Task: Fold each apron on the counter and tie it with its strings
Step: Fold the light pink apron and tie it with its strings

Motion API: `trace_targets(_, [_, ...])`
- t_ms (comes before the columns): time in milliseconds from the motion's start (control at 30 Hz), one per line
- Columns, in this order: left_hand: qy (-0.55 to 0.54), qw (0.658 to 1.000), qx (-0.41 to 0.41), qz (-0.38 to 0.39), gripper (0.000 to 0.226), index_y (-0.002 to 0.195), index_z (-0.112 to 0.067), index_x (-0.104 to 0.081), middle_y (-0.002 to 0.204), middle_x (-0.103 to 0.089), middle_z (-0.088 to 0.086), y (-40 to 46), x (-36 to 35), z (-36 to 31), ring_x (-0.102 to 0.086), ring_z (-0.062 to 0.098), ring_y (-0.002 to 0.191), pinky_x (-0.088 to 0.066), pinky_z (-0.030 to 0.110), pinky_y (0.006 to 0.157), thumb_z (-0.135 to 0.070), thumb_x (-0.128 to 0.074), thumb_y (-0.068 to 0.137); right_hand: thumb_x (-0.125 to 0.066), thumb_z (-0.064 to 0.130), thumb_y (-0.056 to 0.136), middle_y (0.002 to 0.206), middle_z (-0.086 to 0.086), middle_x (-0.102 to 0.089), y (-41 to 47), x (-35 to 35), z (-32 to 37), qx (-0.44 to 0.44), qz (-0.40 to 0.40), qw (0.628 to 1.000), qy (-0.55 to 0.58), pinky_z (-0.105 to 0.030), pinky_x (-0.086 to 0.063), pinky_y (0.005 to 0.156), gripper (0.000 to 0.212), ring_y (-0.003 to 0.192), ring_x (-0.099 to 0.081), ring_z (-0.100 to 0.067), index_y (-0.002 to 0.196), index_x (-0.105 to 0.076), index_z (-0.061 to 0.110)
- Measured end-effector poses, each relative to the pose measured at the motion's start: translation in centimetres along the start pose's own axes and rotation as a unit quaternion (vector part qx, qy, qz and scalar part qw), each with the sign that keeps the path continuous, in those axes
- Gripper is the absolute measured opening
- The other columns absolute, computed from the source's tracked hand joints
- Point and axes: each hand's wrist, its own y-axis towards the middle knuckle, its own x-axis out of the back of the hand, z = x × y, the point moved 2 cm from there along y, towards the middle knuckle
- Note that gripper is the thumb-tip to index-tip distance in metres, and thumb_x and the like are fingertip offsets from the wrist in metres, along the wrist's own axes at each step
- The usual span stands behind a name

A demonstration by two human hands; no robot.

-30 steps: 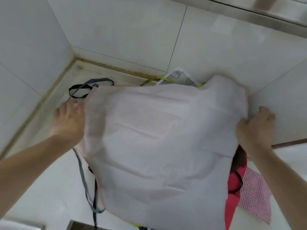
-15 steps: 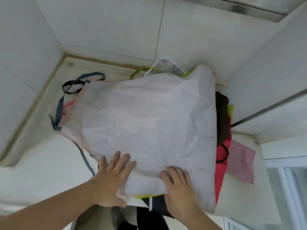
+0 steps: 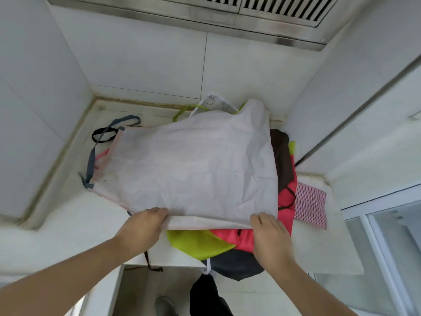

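A pale pinkish-white apron (image 3: 193,165) lies spread over a heap of other aprons on the white counter (image 3: 68,220). Its near edge is lifted and turned over. My left hand (image 3: 143,226) grips that edge at its left end, and my right hand (image 3: 268,231) grips it at the right end. Grey strings (image 3: 91,160) trail from the apron's left side. Underneath, a lime-green apron (image 3: 196,242), a red apron (image 3: 284,201) and a dark apron (image 3: 234,265) show at the front and right.
A red-checked cloth (image 3: 309,204) lies at the right. A black strap loop (image 3: 102,135) sits at the back left. Tiled walls close in the counter on three sides, with a steel hood (image 3: 205,17) above. The counter's front edge drops to the floor.
Both hands lay flat on the apron's near part half a second ago; now they grip its near edge and have lifted it, baring the green and red aprons beneath.
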Motion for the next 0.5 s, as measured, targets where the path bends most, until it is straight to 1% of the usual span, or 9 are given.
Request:
trace_targets(67, [-0.084, 0.995, 0.021, 0.042, 0.021, 0.086, -0.024, -0.062, 0.072, -0.060, -0.011, -0.2, 0.9, 0.8, -0.060, 0.014, 0.067, -0.048, 0.033, 0.061, -0.006, -0.056, 0.093, -0.079, -0.006, 0.046, 0.087, -0.007, -0.062, -0.5, 0.1, -1.4, -0.044, 0.012, 0.999, -0.001, -0.041, -0.053, 0.062, 0.055, 0.073, -0.062, -0.031, 0.097, -0.069, 0.012])
trace_targets(133, [-0.160, 0.984, 0.036, 0.071, 0.030, 0.078, -0.030, -0.062, 0.067, -0.060, -0.012, -0.6, 1.9, 1.2, -0.055, 0.006, 0.065, -0.042, 0.024, 0.063, -0.002, -0.056, 0.091, -0.080, -0.001, 0.050, 0.084, -0.003, -0.060, -1.4, 0.4, -2.4, -0.062, 0.015, 0.998, 0.010, -0.040, -0.052, 0.061, 0.052, 0.070, -0.060, -0.028, 0.098, -0.070, 0.016])
trace_targets(200, [-0.212, 0.970, 0.049, 0.108, 0.031, 0.074, -0.031, -0.064, 0.068, -0.060, -0.013, -1.3, 2.7, 1.2, -0.052, 0.005, 0.067, -0.041, 0.023, 0.065, -0.003, -0.060, 0.089, -0.082, 0.000, 0.047, 0.081, 0.000, -0.062, -2.6, 1.1, -2.7, -0.046, 0.018, 0.999, 0.008, -0.038, -0.053, 0.059, 0.060, 0.066, -0.061, -0.026, 0.103, -0.074, 0.018])
trace_targets(267, [-0.247, 0.957, 0.054, 0.144, 0.019, 0.076, -0.026, -0.066, 0.069, -0.057, -0.008, -2.0, 3.6, 0.8, -0.049, 0.008, 0.068, -0.038, 0.024, 0.065, -0.010, -0.060, 0.083, -0.085, -0.002, 0.036, 0.071, 0.002, -0.063, -3.6, 1.6, -3.1, -0.020, 0.022, 1.000, -0.002, -0.034, -0.052, 0.052, 0.064, 0.056, -0.061, -0.023, 0.095, -0.077, 0.019])
trace_targets(300, [-0.248, 0.955, 0.048, 0.155, 0.011, 0.075, -0.023, -0.065, 0.067, -0.054, -0.005, -2.3, 4.5, 0.4, -0.047, 0.008, 0.067, -0.037, 0.023, 0.064, -0.020, -0.059, 0.083, -0.085, -0.002, 0.033, 0.066, 0.004, -0.061, -4.0, 2.4, -3.4, -0.013, 0.030, 0.999, -0.008, -0.031, -0.049, 0.048, 0.060, 0.051, -0.059, -0.022, 0.088, -0.076, 0.020])
trace_targets(367, [-0.221, 0.956, 0.045, 0.187, 0.029, 0.070, -0.020, -0.055, 0.061, -0.044, -0.007, -3.0, 6.4, -0.1, -0.043, 0.006, 0.056, -0.036, 0.018, 0.055, -0.039, -0.059, 0.091, -0.078, 0.003, 0.046, 0.068, 0.006, -0.060, -4.5, 3.7, -4.5, -0.015, 0.093, 0.995, -0.014, -0.031, -0.046, 0.050, 0.046, 0.055, -0.061, -0.022, 0.085, -0.068, 0.026])
trace_targets(433, [-0.218, 0.941, 0.052, 0.252, 0.042, 0.068, -0.020, -0.044, 0.055, -0.040, -0.007, -3.6, 7.6, -0.1, -0.040, 0.008, 0.047, -0.037, 0.018, 0.048, -0.040, -0.065, 0.099, -0.057, 0.009, 0.068, 0.083, 0.008, -0.060, -4.9, 4.2, -6.6, -0.017, 0.192, 0.981, -0.002, -0.033, -0.049, 0.064, 0.030, 0.079, -0.064, -0.019, 0.091, -0.061, 0.028])
trace_targets(467, [-0.236, 0.929, 0.047, 0.282, 0.044, 0.066, -0.021, -0.044, 0.053, -0.039, -0.006, -4.0, 8.2, -0.2, -0.040, 0.012, 0.048, -0.037, 0.021, 0.049, -0.040, -0.067, 0.099, -0.050, 0.011, 0.071, 0.082, 0.010, -0.058, -5.1, 4.9, -7.5, -0.006, 0.254, 0.967, 0.026, -0.032, -0.048, 0.068, 0.025, 0.082, -0.061, -0.014, 0.087, -0.059, 0.027])
trace_targets(500, [-0.256, 0.918, 0.039, 0.300, 0.046, 0.063, -0.024, -0.045, 0.053, -0.039, -0.006, -4.3, 8.7, -0.1, -0.040, 0.015, 0.051, -0.036, 0.023, 0.052, -0.041, -0.069, 0.098, -0.048, 0.012, 0.072, 0.075, 0.010, -0.054, -5.1, 5.4, -8.3, 0.000, 0.293, 0.954, 0.059, -0.030, -0.045, 0.066, 0.018, 0.076, -0.056, -0.009, 0.081, -0.057, 0.024])
